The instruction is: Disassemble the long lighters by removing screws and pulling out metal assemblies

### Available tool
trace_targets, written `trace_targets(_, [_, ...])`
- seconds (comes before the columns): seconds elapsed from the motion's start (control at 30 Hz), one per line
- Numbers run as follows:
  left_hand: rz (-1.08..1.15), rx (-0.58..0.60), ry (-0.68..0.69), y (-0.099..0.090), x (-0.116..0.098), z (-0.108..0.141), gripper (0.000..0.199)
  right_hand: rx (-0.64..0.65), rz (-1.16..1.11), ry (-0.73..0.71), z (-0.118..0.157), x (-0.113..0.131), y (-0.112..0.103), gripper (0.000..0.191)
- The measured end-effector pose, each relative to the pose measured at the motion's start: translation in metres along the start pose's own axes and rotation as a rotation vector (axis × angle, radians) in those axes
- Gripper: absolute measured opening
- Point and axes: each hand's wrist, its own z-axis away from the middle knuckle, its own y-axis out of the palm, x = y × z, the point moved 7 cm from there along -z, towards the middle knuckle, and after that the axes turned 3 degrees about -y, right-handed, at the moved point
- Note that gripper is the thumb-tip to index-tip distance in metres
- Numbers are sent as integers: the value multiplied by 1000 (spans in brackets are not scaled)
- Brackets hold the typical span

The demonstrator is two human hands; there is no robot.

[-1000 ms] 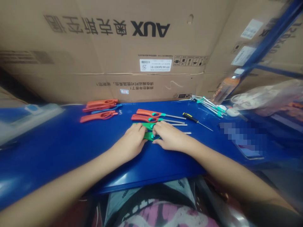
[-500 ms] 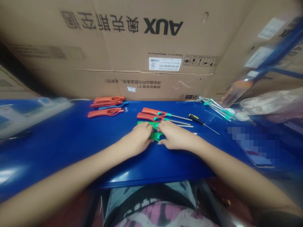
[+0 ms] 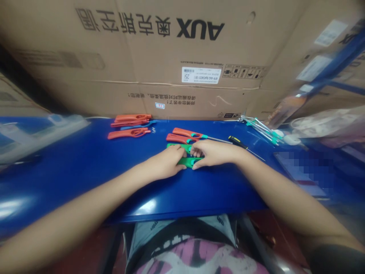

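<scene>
A green gas lighter (image 3: 187,163) lies across the near side of the row, between my two hands. My left hand (image 3: 169,161) is closed on its handle end, thumb along the near edge. At the trigger end, my right hand (image 3: 217,152) is closed round it with fingers curled and thumb on the near side, hiding its front part. Just beyond sits another green lighter (image 3: 172,145), partly covered by my fingers. Two red-orange lighters, a nearer one (image 3: 176,138) and a farther one (image 3: 182,132), lie behind it; a metal tube shows on the farther one.
Red-orange lighter handles (image 3: 128,133) are at the back left. A black-and-yellow screwdriver (image 3: 238,142) lies right of the row. Metal tubes with teal ends (image 3: 264,131) are farther right. A large cardboard box (image 3: 159,57) stands behind the blue table (image 3: 85,167).
My right hand has turned and its fingers have loosened slightly, with the wrist higher. My left hand keeps its hold. The view has shifted slightly.
</scene>
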Motion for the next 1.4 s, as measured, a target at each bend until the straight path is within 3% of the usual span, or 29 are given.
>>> trace_targets(0.1, [61, -12, 12, -2, 3, 4, 22, -56, -128, -15, 13, -19, -9, 40])
trace_targets(0.27, [7, -94, 122, -1, 4, 11, 33, -37, 126, 6, 28, -31, 4, 24])
trace_targets(0.4, [-187, -136, 240, 3, -9, 14, 29, -125, 333, -55, 29, -10, 22, 29])
trace_targets(0.5, [-245, -84, 290, 4, -21, 17, 25, -100, 443, -99, 32, 4, 34, 36])
trace_targets(0.67, [-226, 72, 229, 7, -34, 29, 31, -25, 561, -149, 50, 26, 43, 33])
trace_targets(0.83, [-211, 152, 166, 9, -34, 50, 41, -79, 538, -245, 73, 43, 48, 25])
trace_targets(1.03, [-52, 258, -4, 2, 4, 61, 36, -45, 369, -48, 88, 11, 30, 16])
trace_targets(1.13, [-43, 151, 3, 0, 16, 48, 42, -66, 184, -42, 76, 0, 13, 23])
trace_targets(1.2, [-36, 58, -5, 1, 22, 36, 43, -190, 124, -32, 59, -11, -1, 24])
trace_targets(1.3, [-12, -56, 7, 4, 25, 23, 43, -357, 225, 41, 33, -33, -11, 19])
trace_targets(1.4, [-4, -110, 88, 6, 20, 21, 40, -302, 330, 90, 12, -47, -3, 19])
